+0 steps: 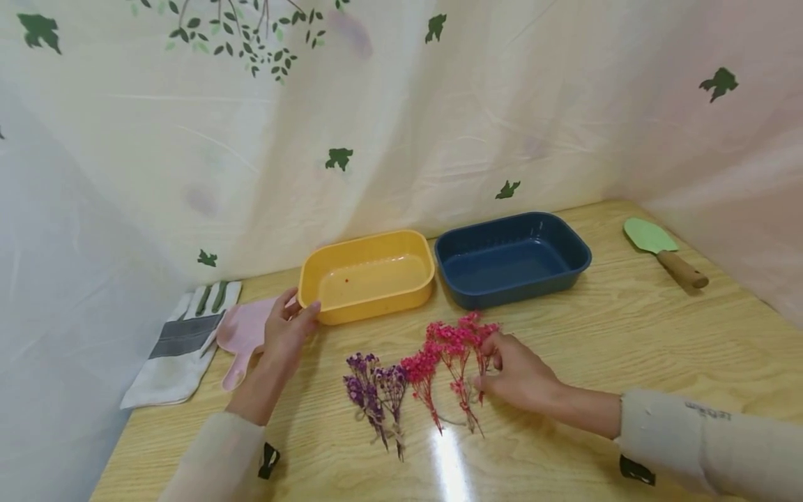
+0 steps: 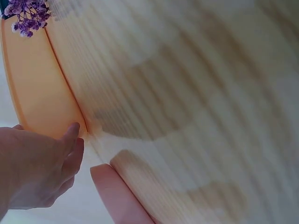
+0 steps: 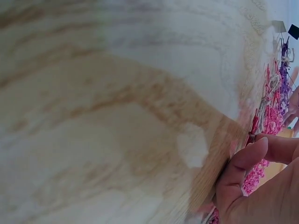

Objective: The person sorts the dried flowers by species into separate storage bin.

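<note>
A yellow tray [image 1: 370,311] stands at the back of the table, and my left hand [image 1: 288,335] holds its near left corner, the thumb at the front wall. In the left wrist view, fingertips [image 2: 72,130] touch the tray's outer wall [image 2: 44,84]. My right hand [image 1: 521,373] pinches the stems of a pink dried flower bunch [image 1: 482,341] lying at the right of the group. Other pink bunches [image 1: 422,368] lie to its left, beside two purple dried flower bunches [image 1: 364,390] tied with twine. In the right wrist view, thumb and finger meet at the stems.
A dark blue tray [image 1: 514,282] stands right of the yellow one. At the far right lies a green trowel [image 1: 652,237] with a wooden handle. A pink scoop [image 1: 241,331] and white-and-grey gloves [image 1: 178,348] lie at the left. Patterned cloth hangs behind the table.
</note>
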`<state>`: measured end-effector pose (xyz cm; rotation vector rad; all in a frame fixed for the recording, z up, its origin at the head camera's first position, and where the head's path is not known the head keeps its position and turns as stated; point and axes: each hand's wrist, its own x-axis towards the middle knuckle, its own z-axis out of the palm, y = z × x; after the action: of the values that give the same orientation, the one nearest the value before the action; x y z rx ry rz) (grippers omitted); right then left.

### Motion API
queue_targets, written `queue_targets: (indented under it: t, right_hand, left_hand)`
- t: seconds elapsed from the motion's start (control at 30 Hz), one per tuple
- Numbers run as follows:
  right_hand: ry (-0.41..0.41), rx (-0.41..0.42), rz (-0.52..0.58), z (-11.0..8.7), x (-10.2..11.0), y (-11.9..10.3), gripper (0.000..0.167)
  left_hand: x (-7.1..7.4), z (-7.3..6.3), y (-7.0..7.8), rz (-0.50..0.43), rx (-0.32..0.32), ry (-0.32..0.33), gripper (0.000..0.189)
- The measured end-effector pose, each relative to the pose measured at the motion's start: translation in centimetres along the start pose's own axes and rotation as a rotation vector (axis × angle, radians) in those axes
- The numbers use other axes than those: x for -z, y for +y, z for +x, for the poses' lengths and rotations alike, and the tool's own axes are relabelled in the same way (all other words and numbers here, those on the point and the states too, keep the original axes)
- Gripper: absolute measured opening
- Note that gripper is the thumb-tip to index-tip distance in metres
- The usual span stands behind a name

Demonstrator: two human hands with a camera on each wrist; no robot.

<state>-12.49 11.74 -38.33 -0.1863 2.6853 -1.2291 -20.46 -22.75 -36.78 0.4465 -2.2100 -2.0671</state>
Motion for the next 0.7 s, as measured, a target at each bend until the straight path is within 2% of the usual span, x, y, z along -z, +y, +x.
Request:
queue_targets:
  t: [0.27, 0.7]
  right_hand:
    - [0.002, 0.004, -0.039, 0.13, 0.04, 0.04, 0.032]
    - [0.025, 0.129, -0.109, 0.49, 0.44, 0.53, 0.016]
  left_hand:
    - [-0.01, 0.05, 0.28, -0.002, 0.007, -0.013, 0.068]
    - [0.11, 0.02, 0.42, 0.038, -0.001, -0.037, 0.067]
